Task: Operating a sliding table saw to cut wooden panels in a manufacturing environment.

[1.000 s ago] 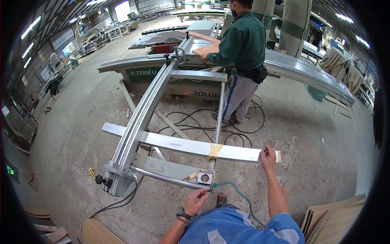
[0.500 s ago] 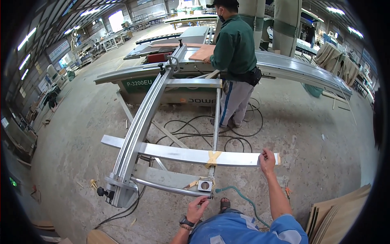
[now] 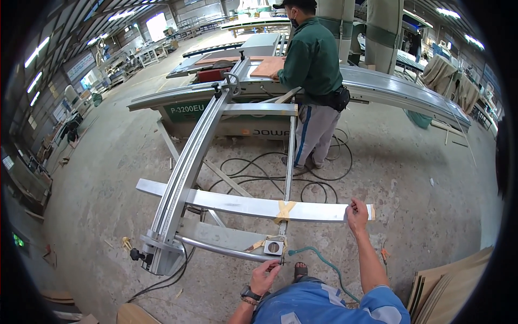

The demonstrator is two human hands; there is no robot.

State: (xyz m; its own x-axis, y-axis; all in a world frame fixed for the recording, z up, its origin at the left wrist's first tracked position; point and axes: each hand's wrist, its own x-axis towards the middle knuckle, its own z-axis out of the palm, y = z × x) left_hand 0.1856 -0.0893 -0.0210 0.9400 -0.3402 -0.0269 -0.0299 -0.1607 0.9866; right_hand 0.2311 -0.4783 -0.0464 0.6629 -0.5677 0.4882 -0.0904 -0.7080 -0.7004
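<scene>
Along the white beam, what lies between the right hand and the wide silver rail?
Head view: crossed yellow tape on the beam, between the right hand and the rail.

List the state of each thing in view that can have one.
Left hand: fingers bent beside the metal tube's right end; contact unclear
Right hand: fingers curled at the flat bar's right end
Flat bar: lying across the metal frame, yellowish tape crossed over it
Green hose: lying curved on the floor
Black cable: loosely looped
Co-worker: standing, one hand at the reddish board
Ceiling lights: lit

Black cables (image 3: 259, 177) loop across the concrete floor (image 3: 108, 167)
</scene>
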